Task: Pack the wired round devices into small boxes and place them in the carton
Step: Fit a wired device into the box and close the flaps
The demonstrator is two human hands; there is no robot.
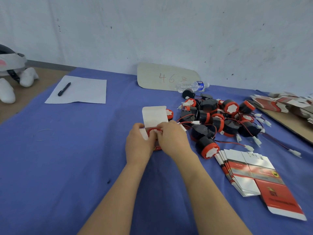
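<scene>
Sitting at the far left edge of the frame, a white plush toy (10,82) rests on a brown surface beside the blue cloth-covered table (67,158). On the cloth at upper left lies a white sheet of paper (84,92) with a black marker pen (64,89) on it. At centre, the left hand (138,145) grips the side of a small red-and-white cardboard box (154,116), its white lid flap standing open. A red-rimmed round device (150,132) sits in the box mouth, and the right hand (172,139) pinches at its top with curled fingertips. Behind, a beige cardboard piece marked 46 (166,77) leans on the wall, a clear plastic water bottle (193,86) lying near it. Right of centre is a heap of black-and-red wired round devices (220,119); at lower right, a fanned stack of flat red-and-white box blanks (245,173).
</scene>
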